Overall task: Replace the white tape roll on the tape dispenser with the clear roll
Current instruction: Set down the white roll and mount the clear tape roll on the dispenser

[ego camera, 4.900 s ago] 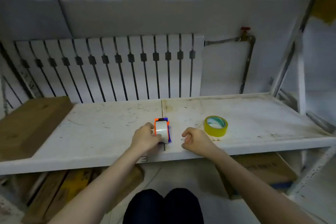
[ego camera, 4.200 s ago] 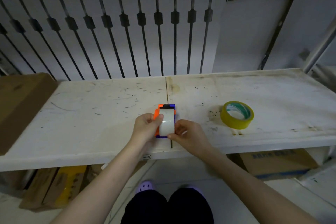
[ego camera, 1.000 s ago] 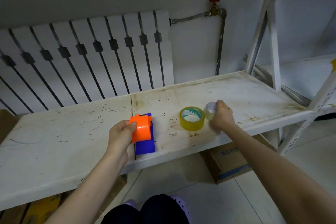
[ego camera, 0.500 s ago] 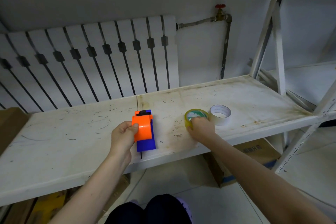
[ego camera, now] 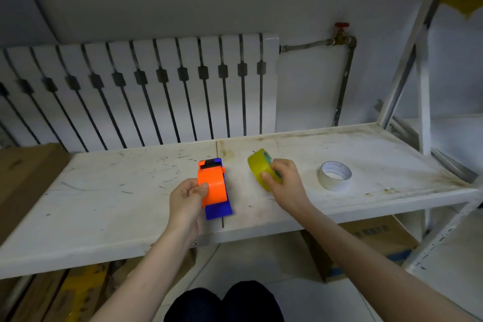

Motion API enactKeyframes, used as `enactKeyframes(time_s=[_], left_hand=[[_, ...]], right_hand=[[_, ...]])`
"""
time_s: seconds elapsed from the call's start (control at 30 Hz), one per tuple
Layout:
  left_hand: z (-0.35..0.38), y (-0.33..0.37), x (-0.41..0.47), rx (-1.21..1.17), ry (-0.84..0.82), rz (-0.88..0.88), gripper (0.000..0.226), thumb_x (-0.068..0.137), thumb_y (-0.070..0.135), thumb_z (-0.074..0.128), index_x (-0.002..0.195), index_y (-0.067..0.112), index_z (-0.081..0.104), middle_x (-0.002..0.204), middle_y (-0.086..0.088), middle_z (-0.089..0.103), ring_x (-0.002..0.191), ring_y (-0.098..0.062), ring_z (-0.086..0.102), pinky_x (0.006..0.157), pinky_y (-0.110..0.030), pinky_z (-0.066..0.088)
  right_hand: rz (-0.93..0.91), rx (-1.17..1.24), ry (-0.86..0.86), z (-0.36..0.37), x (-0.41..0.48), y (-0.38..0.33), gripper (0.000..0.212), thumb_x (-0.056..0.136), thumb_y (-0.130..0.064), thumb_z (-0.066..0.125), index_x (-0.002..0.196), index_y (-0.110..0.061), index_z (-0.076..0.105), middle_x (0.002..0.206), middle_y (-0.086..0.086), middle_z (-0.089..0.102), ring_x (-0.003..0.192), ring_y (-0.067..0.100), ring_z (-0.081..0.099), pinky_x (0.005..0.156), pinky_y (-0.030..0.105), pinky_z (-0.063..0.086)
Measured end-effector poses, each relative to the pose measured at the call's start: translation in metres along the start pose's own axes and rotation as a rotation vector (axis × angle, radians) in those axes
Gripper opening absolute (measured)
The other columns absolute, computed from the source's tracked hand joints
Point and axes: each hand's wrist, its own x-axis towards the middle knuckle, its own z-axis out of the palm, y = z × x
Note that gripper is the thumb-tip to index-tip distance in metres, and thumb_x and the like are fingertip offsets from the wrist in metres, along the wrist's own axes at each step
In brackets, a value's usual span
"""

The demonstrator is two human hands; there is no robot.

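- On a scuffed white shelf (ego camera: 104, 206), near the middle of its front edge, sits the tape dispenser (ego camera: 213, 187): an orange housing on a blue base, its long side running from front to back.
- Left hand (ego camera: 187, 197) is closed on the dispenser's left side, thumb pressed to the orange housing, and holds it down on the shelf.
- Just to the right of the dispenser, the right hand (ego camera: 285, 181) grips the clear roll (ego camera: 261, 168), which looks yellowish with a green-printed core.
- Fingers wrap the roll's right face and the thumb lies across its outer band; the roll stands on edge, tilted. Whether its lower rim touches the shelf or is raised just above it cannot be told.
- A gap of bare shelf separates the clear roll from the dispenser; they are apart.
- Farther right, well away from the right hand, the white tape roll (ego camera: 334, 175) lies flat on the shelf with its hole facing up, nearer the front edge than the back.
- Behind the shelf's back edge stands a white radiator (ego camera: 156, 86) with dark slots, and a pipe (ego camera: 343, 81) with a red valve handle runs down the wall to its right.
- Below the front edge, cardboard boxes (ego camera: 371, 240) sit on the floor, and the person's dark-clad knees (ego camera: 224, 303) show at the bottom.
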Motion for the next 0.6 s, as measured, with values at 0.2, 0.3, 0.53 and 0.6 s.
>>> enactKeyframes(time_s=[0.2, 0.3, 0.53, 0.6], left_hand=[[-0.009, 0.0, -0.006, -0.001, -0.028, 0.08, 0.017, 0.091, 0.006, 0.052, 0.078, 0.016, 0.058, 0.078, -0.002, 0.063, 0.074, -0.014, 0.058, 0.064, -0.025, 0.046], [-0.014, -0.003, -0.008, 0.031, -0.037, 0.129, 0.013, 0.09, 0.01, 0.055, 0.082, 0.018, 0.06, 0.085, -0.004, 0.067, 0.08, -0.015, 0.062, 0.068, -0.027, 0.05], [-0.02, -0.005, -0.009, 0.183, -0.01, 0.25, 0.011, 0.089, 0.022, 0.058, 0.098, 0.018, 0.063, 0.104, -0.008, 0.067, 0.099, -0.021, 0.062, 0.084, -0.038, 0.056], [-0.022, -0.006, -0.009, 0.208, 0.0, 0.259, 0.015, 0.089, 0.024, 0.058, 0.101, 0.017, 0.063, 0.106, -0.006, 0.066, 0.101, -0.021, 0.062, 0.086, -0.04, 0.056]], right_hand=[[0.288, 0.661, -0.108, 0.012, -0.019, -0.048, 0.015, 0.096, -0.028, 0.047, 0.089, -0.019, 0.057, 0.1, 0.006, 0.06, 0.099, 0.026, 0.059, 0.088, 0.045, 0.051], [0.267, 0.673, -0.128, 0.022, -0.026, -0.06, 0.016, 0.097, -0.028, 0.044, 0.088, -0.023, 0.056, 0.099, 0.003, 0.062, 0.1, 0.024, 0.061, 0.09, 0.046, 0.051], [0.107, 0.539, -0.148, 0.041, -0.04, -0.071, 0.02, 0.1, -0.027, 0.038, 0.088, -0.022, 0.053, 0.093, 0.003, 0.06, 0.088, 0.019, 0.06, 0.077, 0.036, 0.052], [0.091, 0.508, -0.148, 0.044, -0.042, -0.073, 0.019, 0.1, -0.026, 0.038, 0.086, -0.021, 0.05, 0.09, 0.002, 0.058, 0.084, 0.017, 0.057, 0.074, 0.034, 0.051]])
